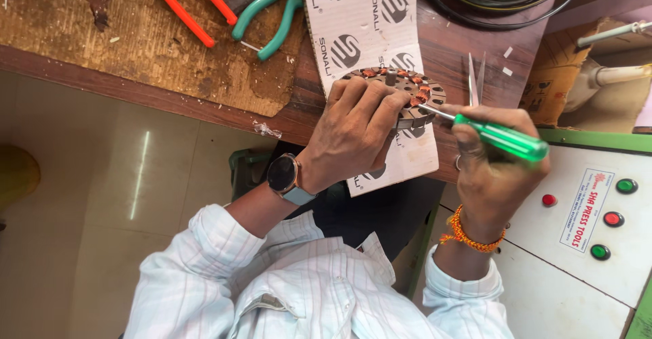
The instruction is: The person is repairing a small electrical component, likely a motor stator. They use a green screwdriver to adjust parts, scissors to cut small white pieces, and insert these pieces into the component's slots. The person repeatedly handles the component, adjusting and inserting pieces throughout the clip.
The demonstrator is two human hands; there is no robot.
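Round metal motor core (407, 95) with copper windings lies on white cardboard sheet (370, 33). Left hand (353, 132) clamps core's near edge, fingers curled over it. Right hand (492, 169), just right of core, grips green-handled screwdriver (499, 137), tip touching core's rim. Scissors (475, 78) just beyond.

that stator (407, 95) looks like dull grey steel with shiny copper windings, sitting on matt printed cardboard (370, 20). screwdriver (499, 137) has a glossy see-through green plastic handle and bright metal shaft. bench (136, 47) is rough, worn wood, pliers (272, 13) have smooth teal rubbery grips
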